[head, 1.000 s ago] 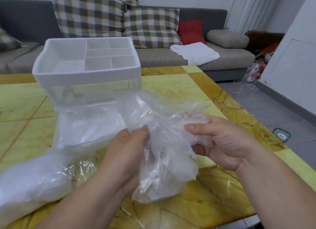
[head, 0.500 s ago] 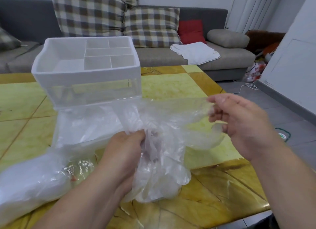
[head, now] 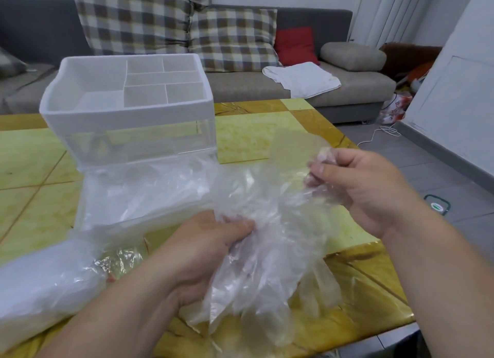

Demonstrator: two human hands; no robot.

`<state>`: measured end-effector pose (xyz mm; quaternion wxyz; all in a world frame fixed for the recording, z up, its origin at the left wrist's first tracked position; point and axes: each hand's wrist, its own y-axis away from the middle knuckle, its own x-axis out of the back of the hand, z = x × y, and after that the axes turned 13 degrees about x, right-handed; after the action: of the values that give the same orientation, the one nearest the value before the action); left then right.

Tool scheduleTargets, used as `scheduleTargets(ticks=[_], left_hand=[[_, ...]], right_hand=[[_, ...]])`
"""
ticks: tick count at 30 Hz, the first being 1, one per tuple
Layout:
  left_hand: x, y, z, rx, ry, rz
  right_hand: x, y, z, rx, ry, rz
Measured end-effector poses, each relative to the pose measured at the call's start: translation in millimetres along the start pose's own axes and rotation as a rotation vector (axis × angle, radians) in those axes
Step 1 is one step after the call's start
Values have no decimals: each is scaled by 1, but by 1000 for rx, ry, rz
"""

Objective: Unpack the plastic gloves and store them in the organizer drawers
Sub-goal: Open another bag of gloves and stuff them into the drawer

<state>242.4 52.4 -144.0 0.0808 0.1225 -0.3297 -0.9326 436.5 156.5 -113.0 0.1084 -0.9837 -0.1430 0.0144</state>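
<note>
The bunch of plastic gloves [head: 267, 264] hangs in the lower centre of the frame, held above the surface [head: 254, 133] between both hands. The left hand [head: 203, 253] grips its crumpled middle, fingers [head: 235, 228] curled round the film. The right hand [head: 366, 189], right of centre and a little higher, pinches one stretched edge of the film between thumb and fingers [head: 324, 167]. The loose lower ends of the gloves dangle just inside the near edge of the surface at the bottom of the frame.

The white organizer [head: 128, 109] stands in the upper left. Its open drawer [head: 117, 222] reaches toward the left hand and holds more clear film. A filled plastic bag [head: 40, 282] lies at the lower left, close against the left forearm.

Bare surface shows right of the organizer, in the centre of the frame, up to the far edge before the sofa [head: 240, 85]. The right edge of the surface runs diagonally under the right forearm, with grey floor [head: 441, 175] beyond it.
</note>
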Motion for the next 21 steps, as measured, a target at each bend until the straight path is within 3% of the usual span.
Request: scheduleTargets(ticks=[6,12,17,20,21], left_hand=[[6,-7,-1,5,-4,-48],[9,-14,0,-46,32,-1],[15,-19,1,-101,11,26],[19,-22,2,-133,-34,62],[20,-22,2,-141,-48,58]], right_hand=[[3,-12,10,-92,17,243],[12,-17,4,153,282,452],[22,-7,-23,255,213,208],[31,-3,-25,353,756,325],[32,-2,-26,389,822,356]])
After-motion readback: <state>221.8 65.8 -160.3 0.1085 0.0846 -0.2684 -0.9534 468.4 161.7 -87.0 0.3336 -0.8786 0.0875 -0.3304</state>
